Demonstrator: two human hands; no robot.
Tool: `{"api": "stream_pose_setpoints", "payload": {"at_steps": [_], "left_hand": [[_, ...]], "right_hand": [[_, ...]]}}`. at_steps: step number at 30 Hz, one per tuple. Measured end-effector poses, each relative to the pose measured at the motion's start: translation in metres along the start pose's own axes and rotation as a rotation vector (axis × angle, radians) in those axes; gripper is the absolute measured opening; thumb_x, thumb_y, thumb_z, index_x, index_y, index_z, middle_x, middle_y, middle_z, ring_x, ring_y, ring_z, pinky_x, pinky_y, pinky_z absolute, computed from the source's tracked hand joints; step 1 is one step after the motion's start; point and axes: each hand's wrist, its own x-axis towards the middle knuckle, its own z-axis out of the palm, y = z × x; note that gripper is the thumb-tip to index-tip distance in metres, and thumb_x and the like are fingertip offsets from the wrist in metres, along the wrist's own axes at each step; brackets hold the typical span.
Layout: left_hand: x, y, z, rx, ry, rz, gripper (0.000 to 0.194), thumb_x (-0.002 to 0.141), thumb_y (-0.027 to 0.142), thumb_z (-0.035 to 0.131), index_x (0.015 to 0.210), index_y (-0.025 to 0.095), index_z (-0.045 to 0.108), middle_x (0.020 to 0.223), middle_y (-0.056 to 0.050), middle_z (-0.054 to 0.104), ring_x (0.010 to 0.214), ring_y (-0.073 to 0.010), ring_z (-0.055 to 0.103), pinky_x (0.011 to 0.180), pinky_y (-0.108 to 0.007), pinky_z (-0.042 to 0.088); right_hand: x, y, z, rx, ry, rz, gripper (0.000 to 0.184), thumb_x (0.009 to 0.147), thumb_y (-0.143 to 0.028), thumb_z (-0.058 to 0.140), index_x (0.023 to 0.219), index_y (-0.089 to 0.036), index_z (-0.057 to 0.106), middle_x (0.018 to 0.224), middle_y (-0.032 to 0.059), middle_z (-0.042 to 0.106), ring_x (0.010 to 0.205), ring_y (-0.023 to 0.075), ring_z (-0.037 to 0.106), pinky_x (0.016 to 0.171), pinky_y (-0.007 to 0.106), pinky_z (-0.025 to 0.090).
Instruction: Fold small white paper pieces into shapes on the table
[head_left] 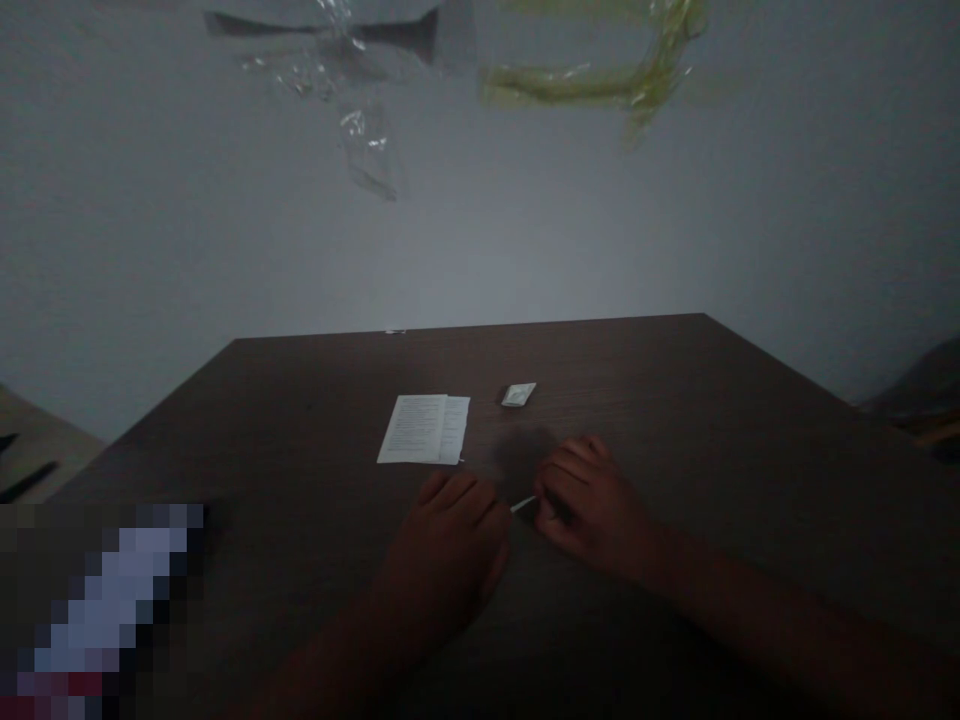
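Note:
A thin white strip [523, 504] bridges the small gap between my two hands, low over the dark table. My left hand [461, 530] is closed, its fingers curled at the strip's left end. At the other end, the fingers of my right hand [589, 500] are bent together and grip it. How much of the strip lies inside the hands is hidden, and its material cannot be made out. Just beyond my left hand lie printed sheets of paper [416, 428], partly overlapping. A small folded white paper [519, 395] rests farther back, beyond my right hand.
The brown wooden table [300, 520] ends at a pale wall [480, 240]. Clear tape [367, 140] and yellowish tape [570, 88] stick to that wall. A blurred-out pixelated object [112, 600] occupies the left front. A tiny white scrap [394, 332] lies at the back edge.

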Motion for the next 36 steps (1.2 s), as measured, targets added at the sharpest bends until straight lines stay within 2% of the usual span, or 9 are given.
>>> {"api": "stream_pose_setpoints", "payload": {"at_steps": [4,8,13,18,20,23,29,32,36], "left_hand": [[0.000,-0.009,-0.005,0.018,0.029,-0.018,0.015,0.094,0.006,0.067,0.089,0.020,0.069,0.093,-0.003,0.071,0.091,-0.0251,0.066,0.083,-0.040,0.050],[-0.002,-0.017,-0.004,0.052,0.065,0.030,0.016,0.096,0.010,0.072,0.106,0.023,0.074,0.105,-0.003,0.075,0.096,-0.0257,0.066,0.086,-0.040,0.047],[-0.005,-0.017,0.002,-0.014,0.110,0.014,0.021,0.097,0.012,0.075,0.111,0.028,0.075,0.113,-0.001,0.077,0.101,-0.0249,0.066,0.090,-0.040,0.046],[-0.005,-0.007,0.007,-0.090,0.210,-0.046,0.026,0.100,0.017,0.075,0.124,0.027,0.072,0.125,-0.004,0.077,0.116,-0.0284,0.065,0.099,-0.043,0.045],[-0.004,-0.004,0.008,-0.135,0.213,-0.072,0.021,0.101,0.018,0.073,0.121,0.025,0.071,0.123,-0.005,0.077,0.116,-0.0278,0.065,0.100,-0.042,0.045],[-0.003,-0.004,0.006,-0.228,0.188,-0.068,0.013,0.103,0.014,0.067,0.110,0.024,0.071,0.112,-0.002,0.078,0.108,-0.0243,0.067,0.097,-0.041,0.045],[-0.003,-0.004,-0.001,-0.428,0.141,-0.036,0.016,0.098,0.011,0.060,0.102,0.023,0.070,0.103,0.000,0.076,0.097,-0.0223,0.067,0.090,-0.042,0.045],[-0.003,-0.002,-0.001,-0.406,0.140,-0.041,0.012,0.093,0.013,0.066,0.099,0.023,0.070,0.101,-0.001,0.076,0.096,-0.0235,0.068,0.088,-0.042,0.045],[-0.003,-0.002,0.002,-0.273,0.119,-0.031,0.017,0.093,0.005,0.064,0.089,0.022,0.068,0.092,0.001,0.075,0.089,-0.0220,0.068,0.084,-0.040,0.044]], "right_hand": [[0.000,0.012,-0.007,0.000,0.019,0.076,0.013,0.087,-0.011,0.061,0.089,-0.023,0.057,0.084,0.0027,0.067,0.082,0.0234,0.061,0.079,0.040,0.041],[0.004,0.017,-0.016,0.151,0.027,0.074,0.013,0.094,-0.010,0.059,0.097,-0.022,0.060,0.089,0.0034,0.068,0.085,0.0224,0.063,0.080,0.038,0.046],[0.004,0.006,-0.016,0.281,-0.122,0.004,0.006,0.103,-0.021,0.066,0.098,-0.022,0.065,0.087,0.0004,0.069,0.086,0.0203,0.065,0.082,0.038,0.047],[0.003,-0.006,-0.016,0.234,-0.074,-0.035,0.013,0.104,-0.034,0.071,0.111,-0.023,0.068,0.095,0.0039,0.074,0.088,0.0244,0.068,0.080,0.042,0.051],[0.002,-0.009,-0.017,0.188,-0.030,-0.056,0.016,0.105,-0.034,0.070,0.115,-0.022,0.068,0.098,0.0056,0.074,0.089,0.0257,0.068,0.082,0.044,0.052],[0.001,-0.008,-0.017,0.166,-0.008,-0.084,0.007,0.106,-0.027,0.069,0.108,-0.021,0.069,0.097,0.0052,0.072,0.089,0.0239,0.065,0.083,0.043,0.051],[0.002,-0.005,-0.017,0.167,-0.021,-0.089,0.006,0.104,-0.017,0.067,0.099,-0.020,0.068,0.107,0.0061,0.072,0.103,0.0241,0.061,0.091,0.041,0.051],[0.003,-0.009,-0.019,0.125,-0.087,-0.110,0.007,0.101,-0.014,0.066,0.098,-0.020,0.066,0.109,0.0064,0.074,0.106,0.0257,0.062,0.092,0.043,0.049],[0.002,-0.013,-0.019,0.106,-0.098,-0.099,0.011,0.097,-0.011,0.067,0.101,-0.021,0.064,0.102,0.0044,0.075,0.100,0.0245,0.063,0.091,0.043,0.047]]}}
